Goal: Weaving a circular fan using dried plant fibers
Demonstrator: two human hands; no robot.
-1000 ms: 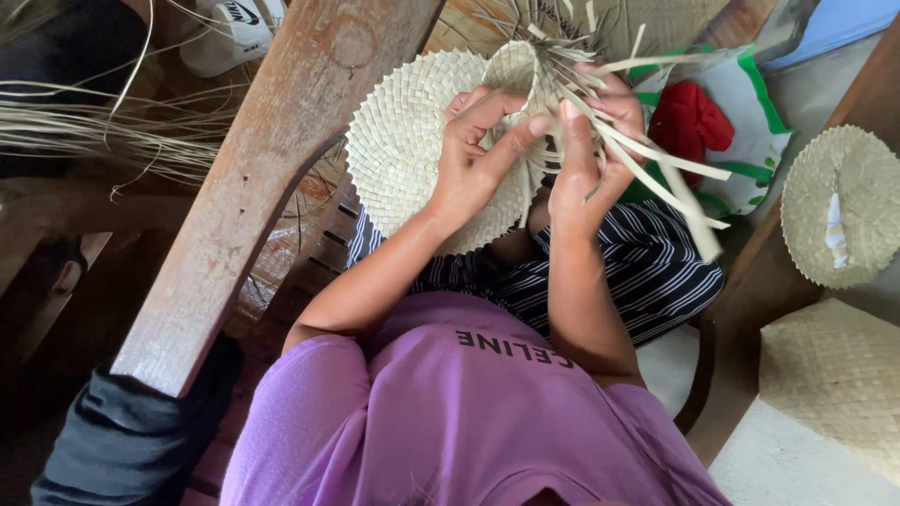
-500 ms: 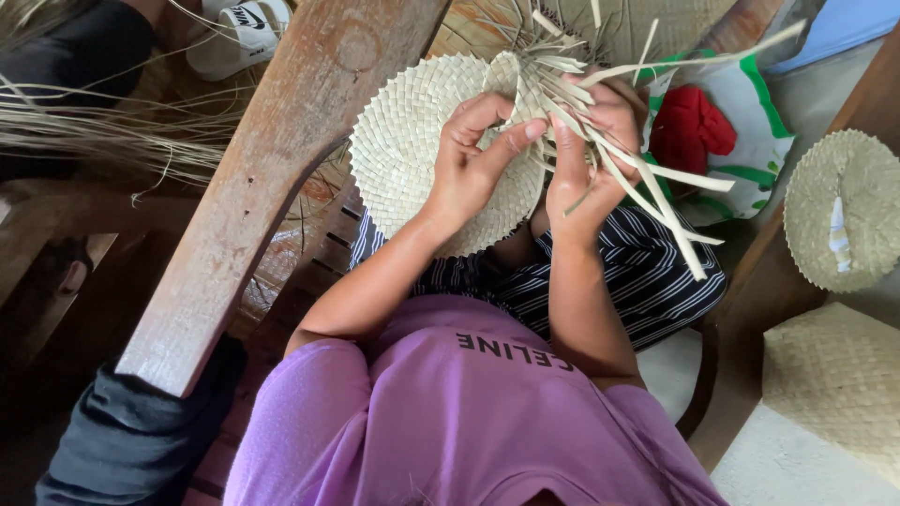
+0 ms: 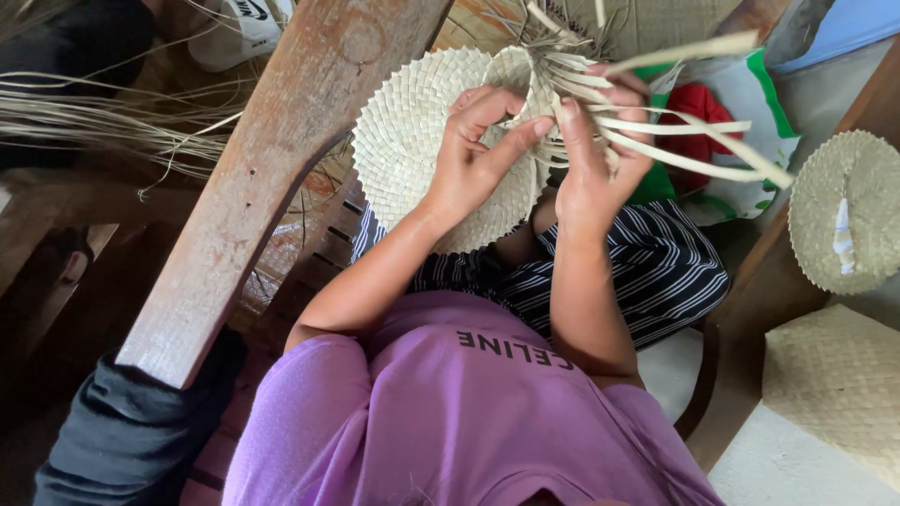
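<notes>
The left hand (image 3: 473,164) gripped the woven mat (image 3: 412,131); the right hand (image 3: 591,169) pinched its loose strips (image 3: 675,126). At three o'clock lay a white-and-green bag (image 3: 750,112) with something red inside.

I see the person from above. The person wears a purple T-shirt (image 3: 450,422) with short sleeves. The cloth looks soft and a bit wrinkled. There are dark letters across the front of it. Below the shirt I see shorts or a skirt (image 3: 647,272) with thin black and white stripes; I cannot tell which. Both arms are bare from the sleeve down. The left hand (image 3: 473,164) and the right hand (image 3: 591,169) are bare too, with no gloves. I see no rings, no watch and no bands on the wrists. The nails look short.
</notes>
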